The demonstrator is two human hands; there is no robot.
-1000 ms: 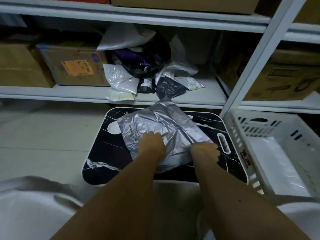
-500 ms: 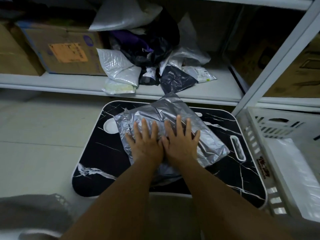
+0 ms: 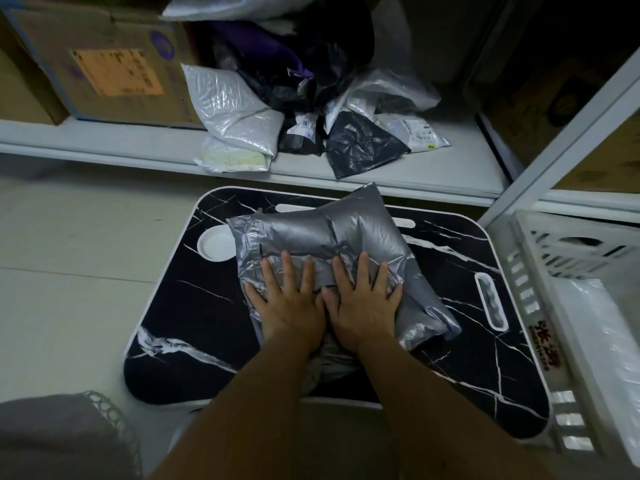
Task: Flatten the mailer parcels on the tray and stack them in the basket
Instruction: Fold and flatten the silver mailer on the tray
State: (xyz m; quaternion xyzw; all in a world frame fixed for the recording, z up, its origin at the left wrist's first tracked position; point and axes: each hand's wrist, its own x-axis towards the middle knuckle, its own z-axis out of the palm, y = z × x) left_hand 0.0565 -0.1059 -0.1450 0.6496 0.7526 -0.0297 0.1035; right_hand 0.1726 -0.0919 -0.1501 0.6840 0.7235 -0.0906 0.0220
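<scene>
Both palms flat on the parcel's near end.
Left hand (image 3: 289, 303) and right hand (image 3: 360, 303) press the silver parcel (image 3: 332, 233), grasping nothing; its bulge lies beyond the fingertips, basket (image 3: 540, 268) rightward.

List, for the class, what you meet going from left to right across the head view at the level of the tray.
Pale floor → round white recess in the black marble-patterned tray → left hand → right hand, both flat on the silver mailer parcel → slot handle → white basket.
</scene>
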